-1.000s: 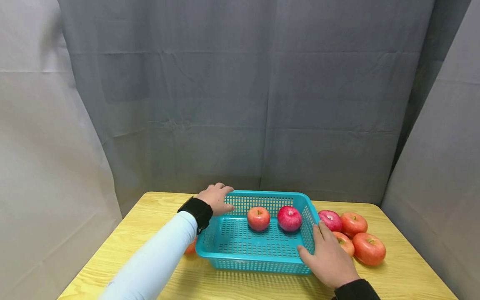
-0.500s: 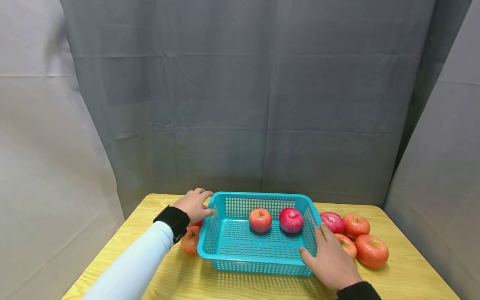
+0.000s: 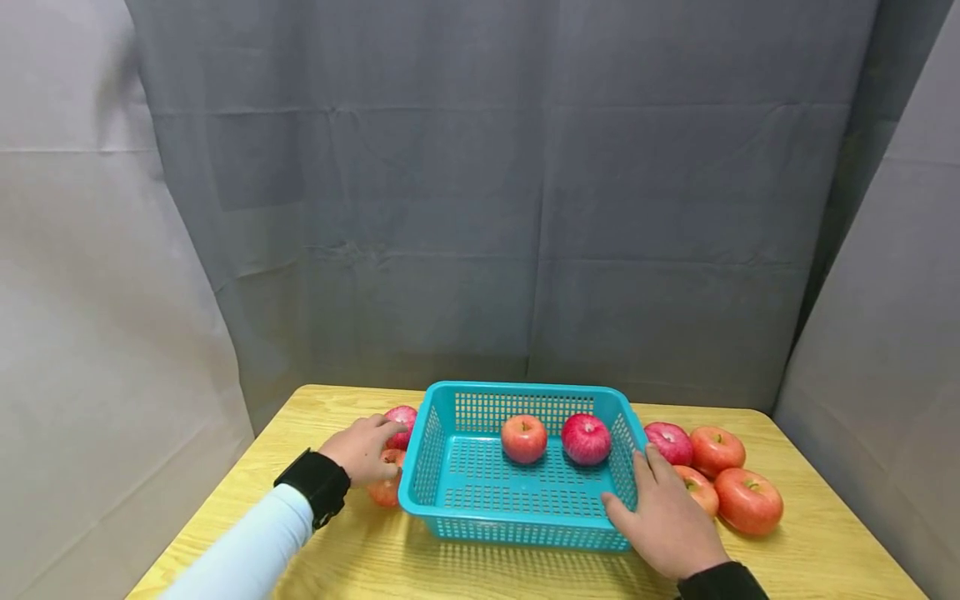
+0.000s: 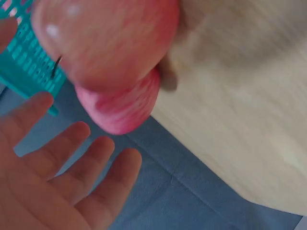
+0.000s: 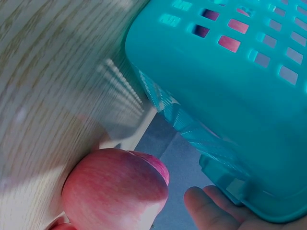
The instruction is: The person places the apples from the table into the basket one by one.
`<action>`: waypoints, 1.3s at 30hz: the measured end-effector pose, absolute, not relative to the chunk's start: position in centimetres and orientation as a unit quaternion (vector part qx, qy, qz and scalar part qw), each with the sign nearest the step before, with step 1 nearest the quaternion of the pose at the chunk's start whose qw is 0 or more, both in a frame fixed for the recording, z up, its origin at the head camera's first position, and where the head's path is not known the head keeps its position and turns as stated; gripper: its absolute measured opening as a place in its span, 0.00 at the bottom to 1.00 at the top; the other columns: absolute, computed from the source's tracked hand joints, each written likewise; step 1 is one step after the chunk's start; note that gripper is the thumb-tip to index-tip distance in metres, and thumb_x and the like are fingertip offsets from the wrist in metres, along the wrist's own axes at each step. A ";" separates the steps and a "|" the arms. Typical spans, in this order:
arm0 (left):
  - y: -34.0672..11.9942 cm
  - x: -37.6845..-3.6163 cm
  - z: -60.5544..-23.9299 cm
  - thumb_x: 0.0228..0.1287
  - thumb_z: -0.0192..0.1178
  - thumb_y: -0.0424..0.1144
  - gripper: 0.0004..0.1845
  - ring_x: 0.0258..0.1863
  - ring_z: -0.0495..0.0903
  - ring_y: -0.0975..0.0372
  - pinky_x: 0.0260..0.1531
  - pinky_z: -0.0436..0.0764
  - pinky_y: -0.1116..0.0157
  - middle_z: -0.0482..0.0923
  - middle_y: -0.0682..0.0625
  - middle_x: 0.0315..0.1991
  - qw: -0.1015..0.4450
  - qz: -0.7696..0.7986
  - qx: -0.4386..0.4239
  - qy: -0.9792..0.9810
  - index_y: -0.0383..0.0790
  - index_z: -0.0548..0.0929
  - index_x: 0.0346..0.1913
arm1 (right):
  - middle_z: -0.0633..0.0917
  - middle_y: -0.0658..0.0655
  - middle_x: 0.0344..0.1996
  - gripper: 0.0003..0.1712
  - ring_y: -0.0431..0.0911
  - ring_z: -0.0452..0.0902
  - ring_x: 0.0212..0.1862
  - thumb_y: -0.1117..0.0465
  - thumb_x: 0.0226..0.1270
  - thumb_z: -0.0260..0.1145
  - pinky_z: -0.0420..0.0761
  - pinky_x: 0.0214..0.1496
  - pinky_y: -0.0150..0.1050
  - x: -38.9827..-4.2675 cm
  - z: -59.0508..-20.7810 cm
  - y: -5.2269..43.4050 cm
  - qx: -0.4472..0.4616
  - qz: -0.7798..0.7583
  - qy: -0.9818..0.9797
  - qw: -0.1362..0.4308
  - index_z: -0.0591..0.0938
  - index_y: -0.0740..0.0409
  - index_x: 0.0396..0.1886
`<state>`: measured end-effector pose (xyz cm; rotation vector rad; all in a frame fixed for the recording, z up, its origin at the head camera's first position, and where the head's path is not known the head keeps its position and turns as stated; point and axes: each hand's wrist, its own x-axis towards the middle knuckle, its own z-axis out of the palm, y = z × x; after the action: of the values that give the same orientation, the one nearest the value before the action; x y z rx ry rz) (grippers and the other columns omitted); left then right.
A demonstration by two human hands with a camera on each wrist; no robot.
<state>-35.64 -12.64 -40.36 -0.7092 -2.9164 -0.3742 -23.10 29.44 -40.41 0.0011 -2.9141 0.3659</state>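
While our flat right hand (image 3: 663,521) steadies the blue plastic basket (image 3: 517,521) low in the middle, our open left hand (image 3: 365,450) reaches the orange-red apple (image 3: 384,492) beside it.

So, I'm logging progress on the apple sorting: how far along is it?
Early. Done: two apples, an orange-red one and a dark red one, lie in the teal basket. In hand: the left hand reaches over the apple beside the basket's left wall, no grip closed yet; the right hand steadies the right wall. Left: another apple on the left and four on the right.
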 end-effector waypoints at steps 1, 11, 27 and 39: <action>-12.6 -35.6 -40.7 0.51 0.72 0.45 0.31 0.54 0.78 0.47 0.51 0.81 0.47 0.78 0.44 0.57 0.062 -0.123 -0.238 -0.961 0.47 0.81 0.62 | 0.57 0.78 0.73 0.61 0.72 0.55 0.71 0.25 0.66 0.54 0.71 0.58 0.71 -23.1 -40.4 29.4 -0.001 0.124 -0.987 0.101 0.63 0.77 0.73; -12.1 -35.0 -42.5 0.49 0.76 0.53 0.35 0.50 0.78 0.50 0.48 0.82 0.47 0.78 0.47 0.53 0.068 -0.125 -0.239 -0.961 0.46 0.81 0.62 | 0.57 0.78 0.73 0.61 0.72 0.55 0.72 0.25 0.67 0.54 0.71 0.58 0.71 -23.2 -40.4 29.5 0.000 0.125 -0.987 0.099 0.63 0.77 0.73; -12.6 -34.9 -44.1 0.49 0.78 0.53 0.35 0.45 0.78 0.52 0.46 0.81 0.51 0.77 0.49 0.48 0.069 -0.137 -0.251 -0.956 0.46 0.81 0.61 | 0.57 0.78 0.73 0.60 0.72 0.55 0.72 0.25 0.67 0.54 0.71 0.57 0.72 -23.1 -40.5 29.4 -0.001 0.122 -0.988 0.098 0.63 0.77 0.73; -13.5 -35.3 -42.5 0.48 0.76 0.44 0.30 0.36 0.76 0.56 0.37 0.80 0.57 0.75 0.51 0.43 0.078 -0.141 -0.232 -0.959 0.49 0.81 0.58 | 0.58 0.78 0.73 0.59 0.71 0.55 0.71 0.26 0.68 0.54 0.71 0.58 0.71 -23.0 -40.5 29.6 0.016 0.126 -0.985 0.113 0.64 0.77 0.72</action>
<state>-35.32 -13.52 -42.49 -0.6961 -2.8727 -0.4232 -23.02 29.63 -40.47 0.0461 -2.8920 0.3701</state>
